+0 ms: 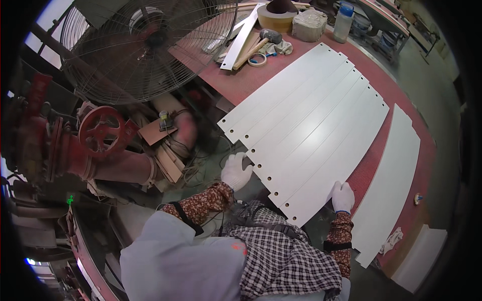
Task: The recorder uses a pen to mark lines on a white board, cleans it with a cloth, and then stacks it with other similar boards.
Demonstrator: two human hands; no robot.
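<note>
Several long white boards [306,133] lie side by side on a red table, their stepped ends pierced with small holes. My left hand [237,171], in a white knit glove, is at the near left ends of these boards, fingers apart and curving toward the edge. At the boards' near right edge is my right hand [343,197], gloved too, with its fingers curled and pressed together. Whether it grips the edge or only rests against it is hidden. A separate group of white boards [391,175] lies to the right, across a strip of bare red tabletop.
A large caged fan [150,45] stands at the far left, above a red valve wheel [102,131] and pipes. On the table's far end are a mallet [270,36], a tape roll [257,60], a wrapped bundle [309,25] and a plastic jar [343,22].
</note>
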